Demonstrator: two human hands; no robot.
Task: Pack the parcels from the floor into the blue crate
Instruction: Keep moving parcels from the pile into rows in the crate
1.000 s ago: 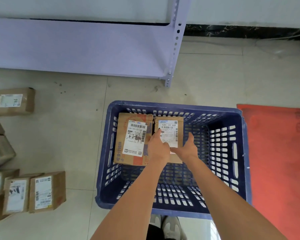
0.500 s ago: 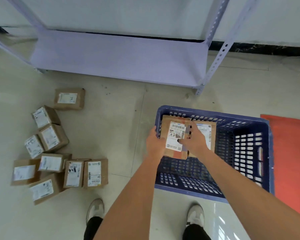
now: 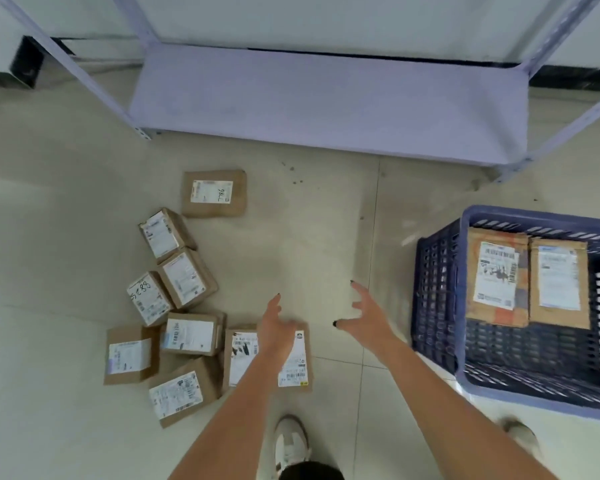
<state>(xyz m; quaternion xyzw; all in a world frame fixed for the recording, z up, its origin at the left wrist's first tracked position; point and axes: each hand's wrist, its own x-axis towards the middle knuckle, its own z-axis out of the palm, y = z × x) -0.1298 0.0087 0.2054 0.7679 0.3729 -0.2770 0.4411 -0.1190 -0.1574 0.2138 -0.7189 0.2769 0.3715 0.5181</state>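
Observation:
Several brown cardboard parcels with white labels lie in a loose heap on the floor at the left [image 3: 182, 282]. The blue crate [image 3: 437, 292] stands at the right edge and holds two parcels side by side, a larger one [image 3: 497, 282] and a smaller one [image 3: 558, 284]. My left hand [image 3: 276, 327] hovers with spread fingers above the nearest floor parcel [image 3: 295, 362] and holds nothing. My right hand [image 3: 366, 313] is open over bare floor, between the heap and the crate.
A pale lilac metal shelf rack [image 3: 326, 98] stands along the back wall, its low shelf just above the floor. One parcel [image 3: 213, 194] lies apart, further back. My shoes [image 3: 290, 441] are at the bottom. Tiled floor lies between heap and crate.
Both hands have left the parcels in the crate and swung left toward the floor heap. The view has turned left, so the crate now sits at the right edge.

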